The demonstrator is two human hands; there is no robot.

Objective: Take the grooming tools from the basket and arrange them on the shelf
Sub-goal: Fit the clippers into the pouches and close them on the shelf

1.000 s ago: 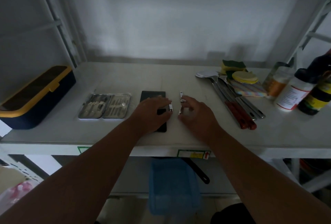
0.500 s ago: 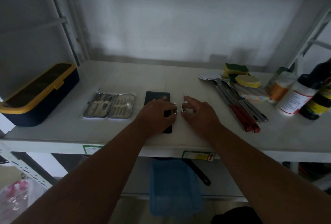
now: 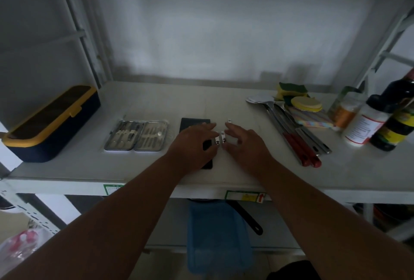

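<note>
Two small silver nail clippers lie side by side on the white shelf [image 3: 156, 105], between my hands. My left hand [image 3: 192, 145] rests over a black case [image 3: 194, 122] and pinches the left nail clipper [image 3: 217, 140] at its fingertips. My right hand [image 3: 245, 143] touches the right nail clipper [image 3: 223, 138] with a straight index finger laid along it; that clipper's far tip shows beyond the fingertip. An open manicure set [image 3: 136, 135] with several metal tools lies to the left. The blue basket [image 3: 219, 235] stands on the lower shelf below my arms.
A navy box with a yellow lid [image 3: 51, 123] stands at the shelf's left end. To the right lie red-handled ladles [image 3: 293, 132], sponges [image 3: 291, 94], a striped cloth [image 3: 311, 118], jars [image 3: 364, 124] and dark bottles [image 3: 396, 120]. A black pan handle [image 3: 248, 218] shows below.
My left hand has brought its nail clipper rightwards until it lies right beside the other one. My right hand has stayed on its clipper, and the view has shifted slightly.
</note>
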